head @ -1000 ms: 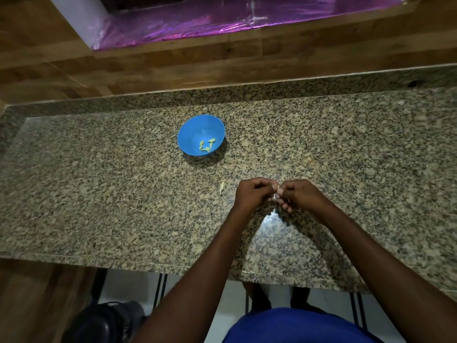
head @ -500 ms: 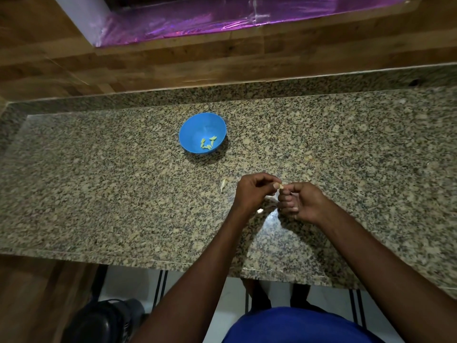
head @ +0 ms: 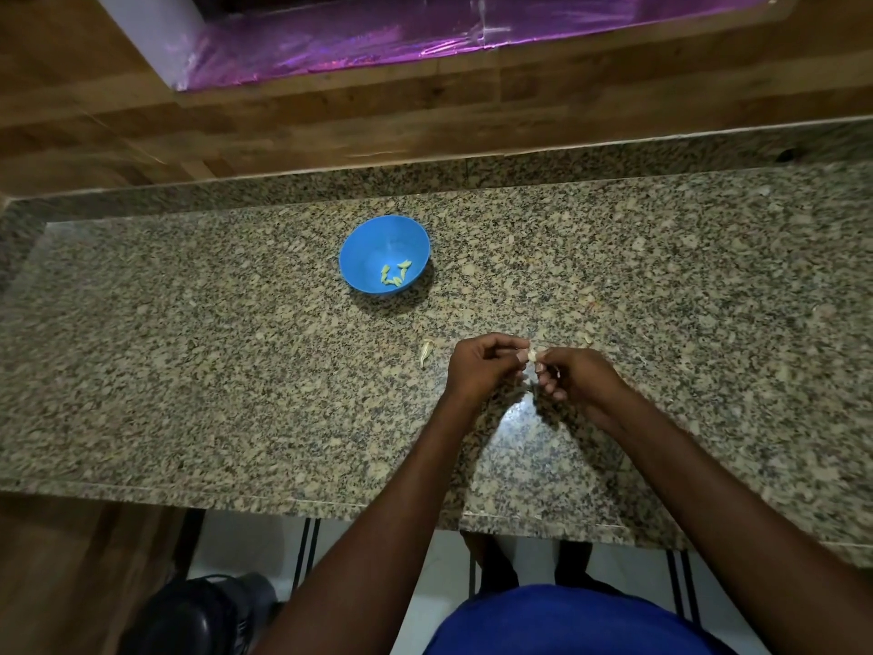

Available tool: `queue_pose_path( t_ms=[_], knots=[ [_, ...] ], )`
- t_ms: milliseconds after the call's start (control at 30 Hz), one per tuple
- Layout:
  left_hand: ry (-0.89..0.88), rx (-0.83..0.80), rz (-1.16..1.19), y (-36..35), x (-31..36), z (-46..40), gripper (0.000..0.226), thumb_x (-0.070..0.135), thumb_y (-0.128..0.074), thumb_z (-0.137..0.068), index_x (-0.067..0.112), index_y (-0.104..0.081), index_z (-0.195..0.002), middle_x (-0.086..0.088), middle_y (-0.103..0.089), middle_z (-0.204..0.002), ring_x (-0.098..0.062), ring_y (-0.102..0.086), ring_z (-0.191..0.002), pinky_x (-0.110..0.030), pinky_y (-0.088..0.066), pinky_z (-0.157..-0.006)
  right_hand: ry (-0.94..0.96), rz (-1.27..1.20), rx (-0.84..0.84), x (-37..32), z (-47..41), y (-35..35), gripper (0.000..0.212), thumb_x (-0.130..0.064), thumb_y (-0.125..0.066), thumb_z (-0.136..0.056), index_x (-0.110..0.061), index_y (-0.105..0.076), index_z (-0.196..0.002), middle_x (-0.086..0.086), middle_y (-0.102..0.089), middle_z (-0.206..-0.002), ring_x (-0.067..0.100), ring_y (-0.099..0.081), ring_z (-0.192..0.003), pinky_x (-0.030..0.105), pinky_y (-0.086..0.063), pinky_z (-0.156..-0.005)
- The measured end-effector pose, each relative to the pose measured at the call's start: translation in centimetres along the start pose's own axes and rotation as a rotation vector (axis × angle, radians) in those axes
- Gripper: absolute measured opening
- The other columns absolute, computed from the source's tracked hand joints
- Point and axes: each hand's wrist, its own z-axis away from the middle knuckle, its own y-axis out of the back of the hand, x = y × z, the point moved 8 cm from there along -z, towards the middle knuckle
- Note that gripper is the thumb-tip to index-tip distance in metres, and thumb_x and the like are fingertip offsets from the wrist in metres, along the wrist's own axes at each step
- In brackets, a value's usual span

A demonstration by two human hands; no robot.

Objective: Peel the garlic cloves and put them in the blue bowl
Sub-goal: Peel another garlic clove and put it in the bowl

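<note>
A blue bowl [head: 385,253] stands on the granite counter [head: 189,371], with several peeled, pale yellow-green garlic cloves [head: 396,274] in its bottom. Nearer to me, my left hand [head: 482,366] and my right hand [head: 578,375] meet fingertip to fingertip above the counter. Between them they pinch one small pale garlic clove [head: 533,356], mostly hidden by the fingers. A scrap of pale garlic skin [head: 426,350] lies on the counter just left of my left hand.
Small bits of garlic skin [head: 588,340] lie on the counter beyond my right hand. A wooden wall panel [head: 330,130] and purple foil [head: 378,35] rise behind the counter. The counter's front edge [head: 283,501] runs close to my body; a dark object [head: 198,616] sits on the floor.
My hands have stayed together on the clove, shifting only slightly; the right hand's fingers have moved back up to the clove. The bowl has not moved.
</note>
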Motion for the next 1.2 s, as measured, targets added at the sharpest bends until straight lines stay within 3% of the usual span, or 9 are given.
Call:
queue_pose_path(
  t_ms=[133,267,500,667,767,867,967,1100,1200],
  knots=[
    [-0.073,-0.009,-0.043,0.0,0.8,-0.1,0.014,-0.002,-0.074,-0.084,0.002,-0.075,-0.097,-0.01,-0.073,-0.083,-0.011,-0.068,-0.074,-0.021,-0.056,-0.069,-0.189,-0.295,-0.095,1.2,0.1,-0.6,0.022,-0.006,-0.043,-0.089,-0.008,-0.05,-0.068,0.002,-0.046,-0.054,0.011,-0.038,-0.041,0.018,-0.028,-0.034],
    [-0.092,-0.02,-0.075,0.0,0.8,-0.5,0.015,-0.004,-0.073,-0.083,0.0,-0.076,-0.098,-0.006,-0.077,-0.092,-0.011,-0.071,-0.083,-0.023,-0.057,-0.073,-0.097,0.04,-0.016,0.6,0.4,0.3,0.021,-0.01,-0.05,-0.088,-0.001,-0.061,-0.073,0.011,-0.057,-0.061,0.016,-0.047,-0.044,0.022,-0.034,-0.039],
    [-0.02,0.088,-0.16,0.9,-0.4,-1.6,0.012,-0.002,-0.072,-0.084,0.007,-0.077,-0.088,-0.01,-0.074,-0.075,-0.02,-0.071,-0.067,-0.028,-0.058,-0.062,0.113,0.463,0.139,-1.3,0.8,1.6,0.025,0.001,-0.051,-0.082,0.003,-0.071,-0.067,0.02,-0.071,-0.066,0.023,-0.061,-0.045,0.026,-0.048,-0.046],
    [-0.077,0.186,-0.352,1.3,0.3,-3.5,0.017,-0.005,-0.073,-0.078,0.012,-0.073,-0.081,0.001,-0.068,-0.065,-0.001,-0.063,-0.053,-0.018,-0.051,-0.055,0.176,0.516,0.18,-2.0,0.9,1.8,0.033,-0.012,-0.055,-0.09,0.001,-0.073,-0.066,0.015,-0.071,-0.062,0.026,-0.066,-0.051,0.027,-0.054,-0.052],
    [-0.123,0.196,-0.455,1.2,0.7,-4.8,0.017,-0.005,-0.071,-0.075,0.01,-0.074,-0.083,-0.002,-0.072,-0.072,-0.006,-0.066,-0.062,-0.019,-0.054,-0.06,0.309,0.686,0.247,-2.7,0.8,2.2,0.042,-0.033,-0.063,-0.094,-0.013,-0.074,-0.059,-0.001,-0.069,-0.053,0.009,-0.066,-0.048,0.018,-0.05,-0.055],
    [-0.133,0.249,-0.527,1.7,0.2,-5.3,0.023,-0.006,-0.062,-0.078,0.01,-0.077,-0.085,-0.001,-0.075,-0.079,-0.011,-0.069,-0.071,-0.013,-0.052,-0.067,0.376,0.815,0.315,-2.9,0.4,3.0,0.036,-0.028,-0.066,-0.091,-0.019,-0.073,-0.057,-0.01,-0.066,-0.051,-0.001,-0.061,-0.049,0.012,-0.041,-0.053],
    [-0.166,0.307,-0.607,3.0,-0.4,-4.3,0.02,0.0,-0.066,-0.079,0.015,-0.078,-0.084,0.002,-0.075,-0.079,-0.007,-0.067,-0.071,-0.015,-0.05,-0.067,0.429,0.924,0.325,-3.0,0.4,3.4,0.026,-0.019,-0.068,-0.084,-0.016,-0.071,-0.058,-0.008,-0.061,-0.05,0.007,-0.06,-0.053,0.009,-0.033,-0.048],
    [-0.223,0.211,-0.598,2.6,-2.0,-2.1,0.017,0.015,-0.062,-0.078,0.016,-0.078,-0.085,0.002,-0.077,-0.081,-0.011,-0.072,-0.077,-0.025,-0.057,-0.075,0.468,1.007,0.302,-2.6,1.1,3.6,0.021,-0.018,-0.074,-0.08,-0.018,-0.066,-0.06,-0.005,-0.052,-0.052,0.014,-0.054,-0.056,0.024,-0.03,-0.056],
    [-0.237,0.081,-0.647,-0.7,-2.9,-1.6,0.021,0.018,-0.061,-0.083,0.015,-0.078,-0.093,-0.002,-0.077,-0.093,-0.015,-0.072,-0.088,-0.032,-0.058,-0.082,0.42,1.046,0.349,-1.8,1.6,4.4,0.007,-0.013,-0.072,-0.081,-0.013,-0.076,-0.076,0.006,-0.068,-0.067,0.025,-0.066,-0.073,0.021,-0.031,-0.061]
  ],
)
